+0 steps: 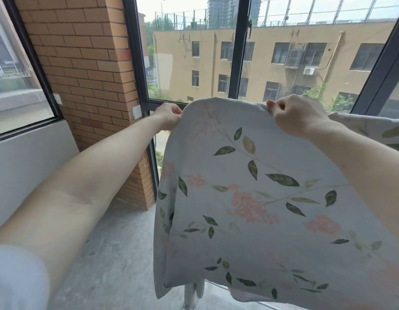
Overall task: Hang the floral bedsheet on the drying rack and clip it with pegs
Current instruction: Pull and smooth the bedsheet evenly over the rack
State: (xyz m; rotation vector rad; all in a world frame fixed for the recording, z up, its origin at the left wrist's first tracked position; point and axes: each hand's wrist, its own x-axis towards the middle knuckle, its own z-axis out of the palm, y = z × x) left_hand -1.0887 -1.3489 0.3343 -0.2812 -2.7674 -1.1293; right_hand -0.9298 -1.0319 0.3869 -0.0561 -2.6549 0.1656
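The floral bedsheet [250,198] hangs in front of the window [189,63], draped over what seems to be the top of the drying rack, of which only a pale pole [190,296] shows below the sheet's lower edge. The sheet's upper edge forms a rounded fold just under the window's lower frame, and the printed side falls toward the person, with more cloth trailing off to the right of the window.

The left hand [169,115] pinches the sheet's top corner at the side nearest the brick pillar [86,63], fingers curled against the thumb around the hem. The right hand [294,115] grips the same upper edge further along the window, fingers curled tight on a small bunch of cloth. Holding the two points apart likely keeps the edge taut, so that the sheet can be pulled level across the rack and lie without creases (a slack edge would sag and dry badly).

No pegs are in view, so the clipping step looks not yet begun; the spreading is judged to be well along at this end. The cloth near the concrete floor [118,253] under the window hangs clear of it, though the loose lower corner could brush it if the sheet slips.
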